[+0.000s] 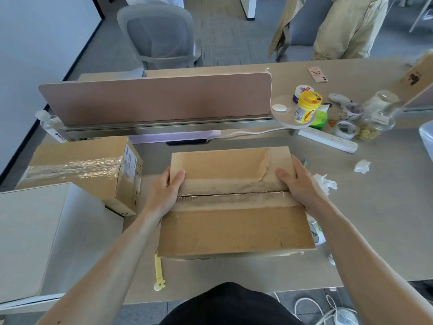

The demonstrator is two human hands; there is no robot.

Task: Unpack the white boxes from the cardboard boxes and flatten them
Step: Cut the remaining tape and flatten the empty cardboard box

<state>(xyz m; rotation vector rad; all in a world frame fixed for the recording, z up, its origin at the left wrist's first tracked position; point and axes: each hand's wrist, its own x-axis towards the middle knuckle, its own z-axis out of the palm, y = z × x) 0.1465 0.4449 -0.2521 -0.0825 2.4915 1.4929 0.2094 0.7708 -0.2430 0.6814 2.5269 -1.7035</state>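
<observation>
Left hand (pixel 164 191) pinches left end of far flap on cardboard box (pixel 234 231), thumb on top, fingers curled round edge. Right hand (pixel 298 184) grips right end same way. Box at centre of frame on desk (pixel 375 207), flaps closed, seam untaped, contents hidden. Likely stiff corrugated board, light; torn top layer near right hand looks weak. Best hold: flap edges by seam. Taped box (pixel 89 165) at left of frame, sealed.

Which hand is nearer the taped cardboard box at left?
Left. The left hand grips the left end of the centre box, beside the taped cardboard box; the right hand grips the centre box's right end, farther away.
</observation>
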